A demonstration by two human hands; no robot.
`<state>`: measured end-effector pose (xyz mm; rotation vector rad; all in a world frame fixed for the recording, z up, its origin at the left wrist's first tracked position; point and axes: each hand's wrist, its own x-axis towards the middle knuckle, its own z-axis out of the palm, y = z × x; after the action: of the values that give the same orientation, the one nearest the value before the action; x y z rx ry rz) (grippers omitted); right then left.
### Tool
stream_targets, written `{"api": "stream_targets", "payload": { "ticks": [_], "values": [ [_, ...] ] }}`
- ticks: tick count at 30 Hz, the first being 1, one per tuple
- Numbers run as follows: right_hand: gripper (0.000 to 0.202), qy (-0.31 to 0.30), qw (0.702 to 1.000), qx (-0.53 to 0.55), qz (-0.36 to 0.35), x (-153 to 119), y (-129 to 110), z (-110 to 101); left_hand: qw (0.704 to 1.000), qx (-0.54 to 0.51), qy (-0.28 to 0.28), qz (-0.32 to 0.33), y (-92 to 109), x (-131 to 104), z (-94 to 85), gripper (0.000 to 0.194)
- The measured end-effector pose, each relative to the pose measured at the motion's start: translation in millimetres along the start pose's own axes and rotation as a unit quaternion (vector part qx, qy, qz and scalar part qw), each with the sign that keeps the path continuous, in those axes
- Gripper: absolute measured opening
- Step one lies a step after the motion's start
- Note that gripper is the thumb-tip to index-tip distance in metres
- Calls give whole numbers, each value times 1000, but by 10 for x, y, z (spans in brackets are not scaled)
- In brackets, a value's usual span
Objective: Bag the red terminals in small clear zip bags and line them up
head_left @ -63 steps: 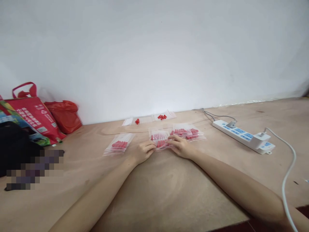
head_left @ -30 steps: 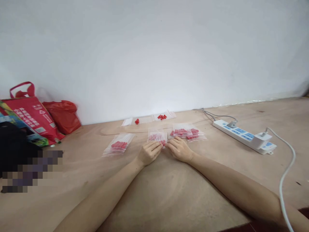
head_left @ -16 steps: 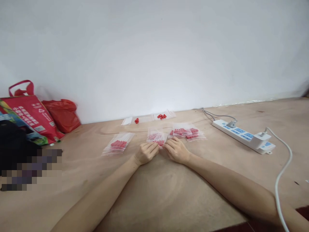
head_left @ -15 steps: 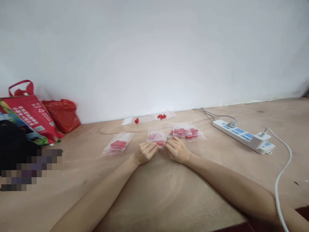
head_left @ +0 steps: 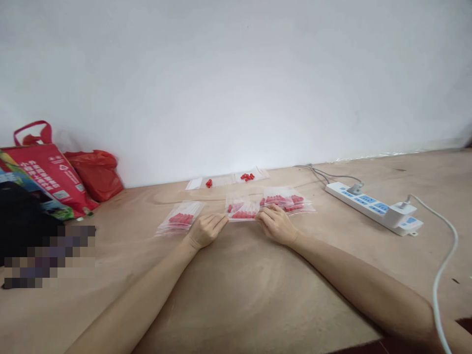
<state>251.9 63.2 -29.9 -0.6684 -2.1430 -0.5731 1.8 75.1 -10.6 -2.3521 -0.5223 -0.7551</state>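
Observation:
A clear zip bag [head_left: 243,212] with a row of small red pieces lies in front of me on the wooden tabletop. My left hand [head_left: 208,229] pinches its near left corner, fingers closed. At the near right corner, my right hand [head_left: 276,223] pinches the same bag. Its near edge looks straight between the two hands. Beside my left hand rests a stack of filled bags [head_left: 180,219]. Just beyond my right hand, more filled bags [head_left: 285,199] overlap each other. What the red pieces are I cannot make out.
Farther back lie a bag with loose red pieces [head_left: 248,177] and a small red heap [head_left: 209,183] near the wall. A white power strip [head_left: 372,206] with plugs and a cable [head_left: 442,265] sits right. Red bags [head_left: 96,174] stand left.
My hands have moved apart along the bag's near edge, the left one going left and the right one slightly right. The row of red pieces now shows more fully between them.

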Motion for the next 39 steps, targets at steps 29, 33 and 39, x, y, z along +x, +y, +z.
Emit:
{"api": "stream_targets", "payload": {
  "ticks": [29,33,39],
  "values": [
    [19,-137,959,197,154,-77,-51,-75,774,-206,-113,-588,-564,340,163,27],
    [21,-135,957,202,161,-77,-55,-63,768,-115,-152,-612,-808,27,-142,17],
    [21,-130,965,177,148,-82,-52,-53,676,-111,-245,-686,-1017,-374,-413,46]
  ]
}}
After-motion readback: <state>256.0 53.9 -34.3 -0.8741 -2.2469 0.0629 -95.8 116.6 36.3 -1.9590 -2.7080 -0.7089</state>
